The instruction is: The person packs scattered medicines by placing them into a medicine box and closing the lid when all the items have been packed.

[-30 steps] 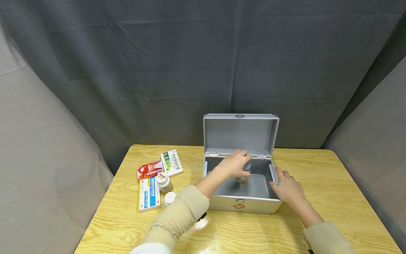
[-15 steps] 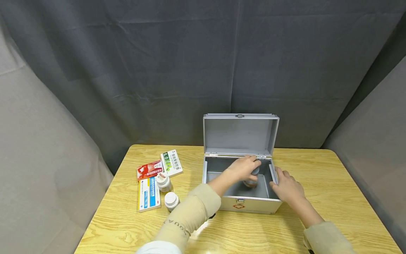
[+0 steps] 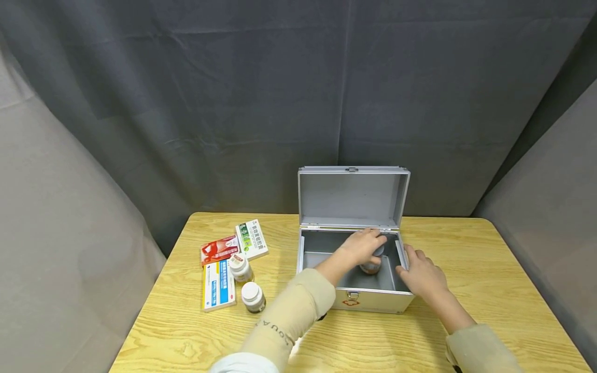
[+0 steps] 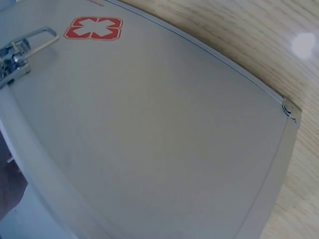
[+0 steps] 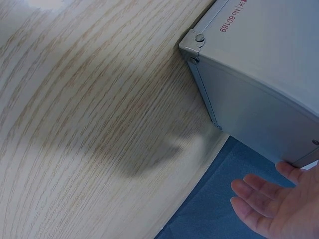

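Note:
A silver medicine box (image 3: 326, 298) with a red cross emblem stands on the table, its lid (image 3: 352, 199) raised. Reaching down into it from the left, my left hand (image 3: 359, 248) holds a small bottle (image 3: 370, 268) with a greyish cap near the right inner wall. Part of the bottle is hidden by the fingers. In the left wrist view the box front (image 4: 159, 124) fills most of the picture. My right hand (image 3: 425, 277) rests against the box's right side, and the right wrist view shows the fingers of that hand (image 5: 279, 204) extended, touching the box edge.
To the left lie a green-and-white carton (image 3: 252, 239), a red carton (image 3: 220, 250) and a blue-and-white carton (image 3: 219, 285). Two white bottles (image 3: 240, 268) stand beside them, the nearer bottle (image 3: 253, 297) close to the left sleeve. A dark curtain (image 3: 261, 103) hangs behind the table.
My left hand has moved to the right inside the box with the bottle, and has nearly stopped. The right hand stays at the box's side.

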Available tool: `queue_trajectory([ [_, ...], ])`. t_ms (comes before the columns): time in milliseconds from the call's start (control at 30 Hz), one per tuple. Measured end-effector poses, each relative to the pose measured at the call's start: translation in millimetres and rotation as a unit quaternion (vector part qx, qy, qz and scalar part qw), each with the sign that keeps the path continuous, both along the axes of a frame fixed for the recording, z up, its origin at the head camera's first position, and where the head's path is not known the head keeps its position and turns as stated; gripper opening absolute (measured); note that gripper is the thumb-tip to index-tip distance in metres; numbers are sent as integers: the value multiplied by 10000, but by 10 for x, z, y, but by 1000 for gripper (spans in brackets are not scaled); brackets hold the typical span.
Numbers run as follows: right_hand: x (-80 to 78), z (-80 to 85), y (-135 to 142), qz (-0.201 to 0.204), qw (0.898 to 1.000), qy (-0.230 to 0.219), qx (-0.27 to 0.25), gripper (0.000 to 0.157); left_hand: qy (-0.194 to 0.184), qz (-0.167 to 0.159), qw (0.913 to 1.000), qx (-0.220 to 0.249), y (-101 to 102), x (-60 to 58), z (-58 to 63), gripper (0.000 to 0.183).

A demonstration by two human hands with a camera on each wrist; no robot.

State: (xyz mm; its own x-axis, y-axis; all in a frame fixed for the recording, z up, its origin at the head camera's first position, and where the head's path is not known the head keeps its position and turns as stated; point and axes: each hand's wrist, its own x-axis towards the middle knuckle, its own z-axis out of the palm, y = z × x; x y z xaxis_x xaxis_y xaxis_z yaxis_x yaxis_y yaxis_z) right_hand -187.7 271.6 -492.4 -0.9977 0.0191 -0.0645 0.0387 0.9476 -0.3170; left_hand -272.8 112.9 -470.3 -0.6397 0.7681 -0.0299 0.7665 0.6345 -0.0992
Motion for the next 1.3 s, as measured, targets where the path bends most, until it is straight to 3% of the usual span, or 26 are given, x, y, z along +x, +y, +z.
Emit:
queue_trajectory([
  [500, 3, 9, -4, 29, 10000, 34, -42, 64, -136, 212, 9996, -141, 128, -49, -83, 61],
  [1300, -3, 1, -2, -9, 10000, -43, -7, 65, -313, 344, 9989, -58, 190, 16, -34, 57],
])
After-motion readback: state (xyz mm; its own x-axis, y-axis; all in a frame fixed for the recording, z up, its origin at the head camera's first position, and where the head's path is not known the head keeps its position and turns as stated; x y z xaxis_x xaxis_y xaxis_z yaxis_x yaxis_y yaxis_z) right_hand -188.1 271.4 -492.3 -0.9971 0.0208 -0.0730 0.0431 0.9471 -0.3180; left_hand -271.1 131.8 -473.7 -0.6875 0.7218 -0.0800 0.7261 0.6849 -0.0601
